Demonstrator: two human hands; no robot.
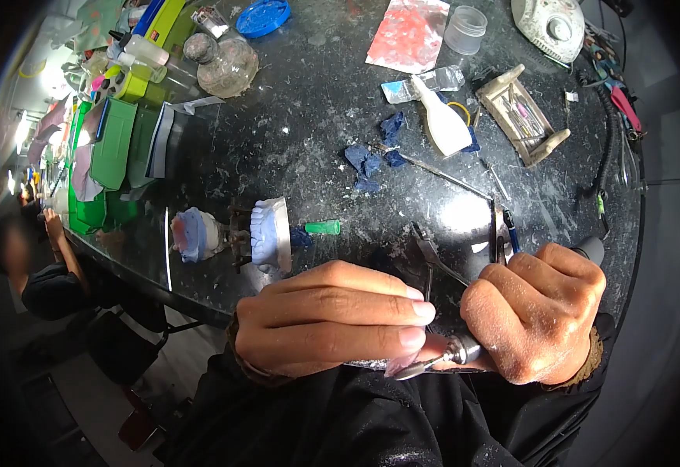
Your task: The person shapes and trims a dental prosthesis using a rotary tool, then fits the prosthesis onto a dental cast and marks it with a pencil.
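Near the front edge of the bench, my left hand (324, 323) is closed, its fingers pressed over a pinkish translucent piece (399, 363), mostly hidden beneath them. My right hand (538, 315), dusted with white powder, wraps around a rotary handpiece (461, 352). The handpiece's metal bur (419, 368) points left and lies against or very close to the pinkish piece; I cannot tell whether they touch. Just beyond my hands lie pliers-like metal tools (427, 251). Blue-and-white dental casts (270, 233) stand on an articulator (239, 237) past my left hand.
A green cylinder (323, 227) lies beside the casts. Blue wax scraps (365, 162), a white bottle (445, 124) and a tray of burs (517, 117) are farther back. A glass burner (227, 66) and green boxes (110, 144) occupy the left. Another person (52, 268) sits at far left.
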